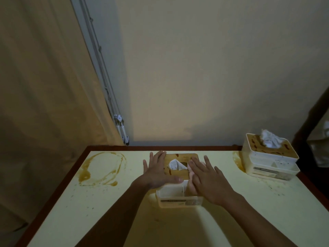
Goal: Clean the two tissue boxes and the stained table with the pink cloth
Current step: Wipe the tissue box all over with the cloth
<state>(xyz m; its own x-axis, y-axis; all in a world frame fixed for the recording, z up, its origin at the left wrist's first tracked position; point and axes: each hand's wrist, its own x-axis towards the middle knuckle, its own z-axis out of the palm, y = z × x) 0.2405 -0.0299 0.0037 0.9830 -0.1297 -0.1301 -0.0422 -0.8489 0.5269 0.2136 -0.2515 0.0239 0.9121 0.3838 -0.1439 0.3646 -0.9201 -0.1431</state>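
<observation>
A white tissue box (pixel 175 197) with a stained wooden lid (pixel 179 157) and a tissue (pixel 173 164) poking out stands mid-table. My left hand (pixel 158 172) lies spread over the lid's left side, thumb along the front, holding the box. My right hand (pixel 206 180) presses a pale pink cloth (pixel 191 182) flat on the lid's right side; most of the cloth is hidden under the palm. The second tissue box (pixel 263 158), spattered brown, sits at the back right corner. The cream table (pixel 178 229) has a brown ring stain (pixel 99 168) at the left.
Another brown stain (pixel 237 161) pools beside the second box, and small specks dot the tabletop. The table has a dark wooden edge (pixel 53 184). A beige curtain (pixel 44 86) hangs at the left, a plain wall behind, and a dark frame (pixel 309 122) at the right.
</observation>
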